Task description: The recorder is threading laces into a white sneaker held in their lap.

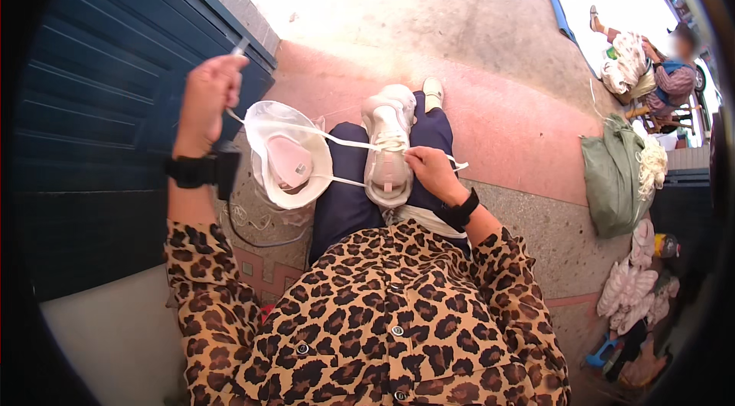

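A pale white-pink sneaker (pixel 389 165) rests on my lap, its toe pointing away from me. White shoelace (pixel 348 140) runs from its eyelets out to the left. My left hand (pixel 213 96) is raised beside the dark blue door, its fingers closed on the shoelace, with a pale tip sticking up above them. At the right side of the sneaker, my right hand (pixel 435 175) has its fingers pinched at the lacing; exactly what lies between them is partly hidden. A loose lace end shows just beyond that hand.
Left of my knees stands a white-lined container (pixel 259 123) with a pale pink piece (pixel 289 161) inside. The dark blue door (pixel 99 92) is close on my left. To the right are a green sack (pixel 610 176), pale bundles (pixel 628 287) and a seated person (pixel 674 81).
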The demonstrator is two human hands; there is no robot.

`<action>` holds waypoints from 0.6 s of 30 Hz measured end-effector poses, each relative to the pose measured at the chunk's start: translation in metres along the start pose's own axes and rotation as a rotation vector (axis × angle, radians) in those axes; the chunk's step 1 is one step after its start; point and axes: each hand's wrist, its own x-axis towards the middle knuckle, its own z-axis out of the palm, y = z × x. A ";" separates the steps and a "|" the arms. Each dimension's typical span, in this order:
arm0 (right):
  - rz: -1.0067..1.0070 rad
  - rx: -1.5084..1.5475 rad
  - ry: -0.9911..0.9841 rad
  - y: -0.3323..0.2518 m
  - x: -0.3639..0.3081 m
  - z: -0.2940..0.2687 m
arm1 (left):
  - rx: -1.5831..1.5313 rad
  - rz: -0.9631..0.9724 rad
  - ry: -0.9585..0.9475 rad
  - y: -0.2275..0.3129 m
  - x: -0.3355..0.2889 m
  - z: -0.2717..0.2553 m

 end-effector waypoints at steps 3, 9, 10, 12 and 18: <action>-0.164 -0.362 -0.004 -0.011 0.007 0.013 | 0.156 -0.133 -0.182 -0.053 -0.035 0.073; -0.172 -0.750 -0.097 -0.022 0.012 0.027 | 0.472 0.080 -0.311 -0.162 -0.074 0.165; -0.180 -0.727 -0.101 -0.020 0.012 0.026 | 0.592 0.178 -0.295 -0.162 -0.076 0.172; -0.188 -0.705 -0.106 -0.017 0.013 0.024 | 0.663 0.129 -0.271 -0.163 -0.080 0.181; -0.060 -0.321 -0.042 -0.002 0.018 0.027 | 0.862 0.014 -0.305 -0.144 -0.080 0.182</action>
